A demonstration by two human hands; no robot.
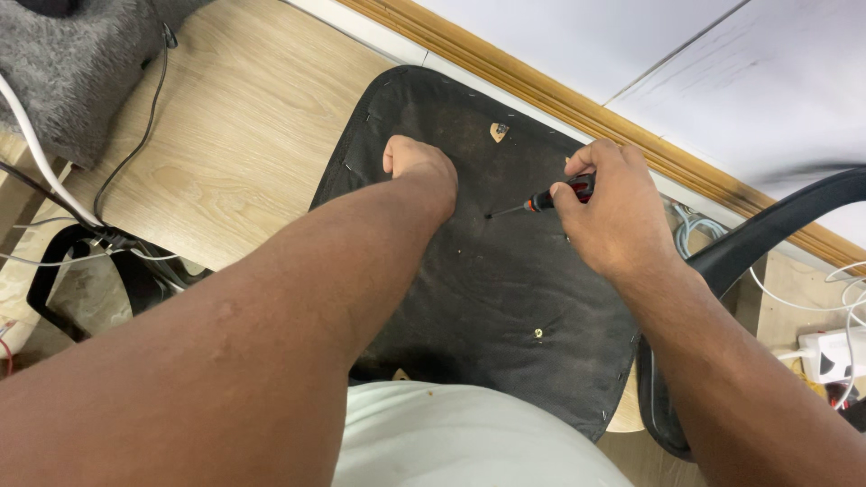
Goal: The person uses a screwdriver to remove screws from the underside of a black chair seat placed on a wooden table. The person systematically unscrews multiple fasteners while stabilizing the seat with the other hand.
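Note:
A black chair seat base point(505, 289) lies upside down on the wooden floor, its fabric stapled along the edge. My right hand point(609, 212) grips a red-and-black screwdriver point(555, 197), whose tip rests in a hole near the seat's middle. My left hand point(420, 167) is closed into a fist and presses on the seat, left of the tip. I cannot tell whether it holds anything. A brass insert point(538, 333) shows lower on the seat.
A curved black chair armrest point(767, 230) lies at the right. White cables and a power strip point(834, 352) sit by the wooden skirting board. Grey fabric point(72, 63), black straps and cords lie at the left.

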